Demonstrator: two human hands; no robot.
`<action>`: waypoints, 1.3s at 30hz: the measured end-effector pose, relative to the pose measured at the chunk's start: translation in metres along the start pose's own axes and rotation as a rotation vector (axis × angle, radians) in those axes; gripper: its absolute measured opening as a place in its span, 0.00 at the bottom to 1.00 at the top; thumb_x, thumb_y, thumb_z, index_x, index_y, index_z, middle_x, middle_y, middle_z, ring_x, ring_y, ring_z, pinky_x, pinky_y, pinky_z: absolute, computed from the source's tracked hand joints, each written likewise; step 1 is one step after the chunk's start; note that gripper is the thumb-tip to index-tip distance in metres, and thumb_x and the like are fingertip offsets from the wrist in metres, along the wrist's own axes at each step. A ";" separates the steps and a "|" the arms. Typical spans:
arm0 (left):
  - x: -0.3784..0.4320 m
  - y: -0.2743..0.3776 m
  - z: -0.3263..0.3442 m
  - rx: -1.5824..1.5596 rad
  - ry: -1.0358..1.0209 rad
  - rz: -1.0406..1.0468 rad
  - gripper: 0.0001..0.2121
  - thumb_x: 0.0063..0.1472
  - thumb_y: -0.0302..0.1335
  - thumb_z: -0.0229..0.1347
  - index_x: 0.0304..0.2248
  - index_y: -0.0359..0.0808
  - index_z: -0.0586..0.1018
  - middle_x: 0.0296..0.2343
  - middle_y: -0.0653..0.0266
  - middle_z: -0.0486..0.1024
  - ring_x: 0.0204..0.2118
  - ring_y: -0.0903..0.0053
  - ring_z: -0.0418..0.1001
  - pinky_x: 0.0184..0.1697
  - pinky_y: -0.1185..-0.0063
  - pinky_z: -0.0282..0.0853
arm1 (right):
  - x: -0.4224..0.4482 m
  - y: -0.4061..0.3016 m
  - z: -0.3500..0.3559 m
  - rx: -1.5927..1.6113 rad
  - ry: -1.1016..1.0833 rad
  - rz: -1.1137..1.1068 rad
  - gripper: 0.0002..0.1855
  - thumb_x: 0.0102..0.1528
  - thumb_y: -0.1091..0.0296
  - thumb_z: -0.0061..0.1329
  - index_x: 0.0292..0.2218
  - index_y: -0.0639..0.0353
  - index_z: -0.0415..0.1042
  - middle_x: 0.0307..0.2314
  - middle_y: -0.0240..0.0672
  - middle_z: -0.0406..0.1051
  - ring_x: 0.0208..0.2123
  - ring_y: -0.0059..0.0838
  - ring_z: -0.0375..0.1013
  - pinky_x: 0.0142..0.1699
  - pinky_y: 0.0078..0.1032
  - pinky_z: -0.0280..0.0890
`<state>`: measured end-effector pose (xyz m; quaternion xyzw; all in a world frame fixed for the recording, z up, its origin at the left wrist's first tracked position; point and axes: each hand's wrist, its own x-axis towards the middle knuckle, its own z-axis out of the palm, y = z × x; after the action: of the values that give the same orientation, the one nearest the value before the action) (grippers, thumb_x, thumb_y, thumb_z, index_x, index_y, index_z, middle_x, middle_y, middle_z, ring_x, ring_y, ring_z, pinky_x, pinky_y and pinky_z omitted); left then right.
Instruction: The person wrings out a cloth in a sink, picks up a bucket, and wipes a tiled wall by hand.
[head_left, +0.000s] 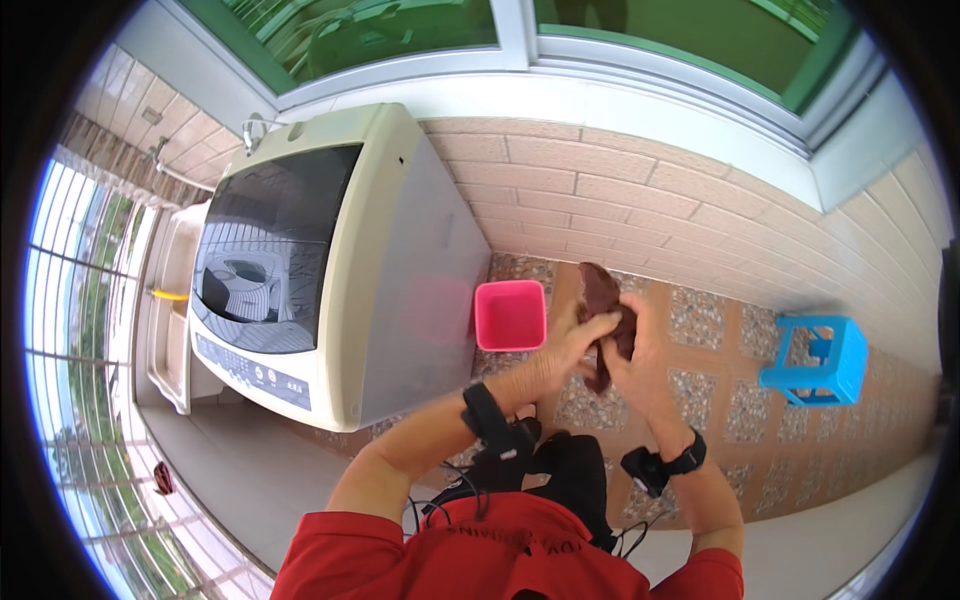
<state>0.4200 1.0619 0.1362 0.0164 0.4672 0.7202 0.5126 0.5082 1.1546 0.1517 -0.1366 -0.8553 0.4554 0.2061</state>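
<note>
A bunched dark reddish-brown cloth (600, 289) is gripped between my two hands, in front of my body. My left hand (581, 337) holds it from the left side, thumb pressed across it. On the right side my right hand (634, 352) grips the same cloth, its thumb close to the left one. One end of the cloth sticks out beyond my hands, and another hangs towards me. Just left of the cloth, a square pink plastic bin (511, 316) stands on the pebbled floor; I see nothing inside it.
A top-loading washing machine (420, 247) stands left of the bin, its dark lid (277, 247) down. A blue plastic stool (821, 360) lies or stands at the right. Ahead is a tiled wall (615, 180) under a sliding window (517, 52). A sink (172, 315) is far left, near barred windows.
</note>
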 end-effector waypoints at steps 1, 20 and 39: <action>0.002 -0.012 -0.004 -0.173 0.003 -0.028 0.20 0.48 0.25 0.54 0.41 0.35 0.62 0.32 0.62 0.65 0.33 0.77 0.65 0.33 0.80 0.65 | -0.003 0.008 0.006 0.021 -0.032 0.063 0.22 0.41 0.76 0.46 0.41 0.61 0.61 0.34 0.45 0.63 0.37 0.47 0.62 0.40 0.33 0.59; -0.078 -0.144 -0.141 -0.438 0.562 -0.522 0.20 0.49 0.38 0.55 0.39 0.34 0.69 0.28 0.61 0.71 0.28 0.73 0.71 0.28 0.77 0.69 | -0.073 0.351 0.231 -0.237 -0.807 0.580 0.21 0.48 0.58 0.44 0.37 0.66 0.60 0.26 0.43 0.67 0.25 0.32 0.68 0.22 0.26 0.62; -0.077 -0.172 -0.172 -0.166 0.700 -0.488 0.18 0.52 0.31 0.52 0.40 0.30 0.68 0.33 0.63 0.71 0.34 0.80 0.68 0.38 0.82 0.65 | -0.045 0.350 0.211 -0.322 -0.355 0.507 0.11 0.47 0.67 0.40 0.30 0.62 0.68 0.22 0.50 0.68 0.29 0.52 0.67 0.33 0.40 0.60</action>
<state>0.4947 0.8974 -0.0440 -0.3811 0.5434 0.5751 0.4782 0.4637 1.1752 -0.2564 -0.2942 -0.8775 0.3680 -0.0897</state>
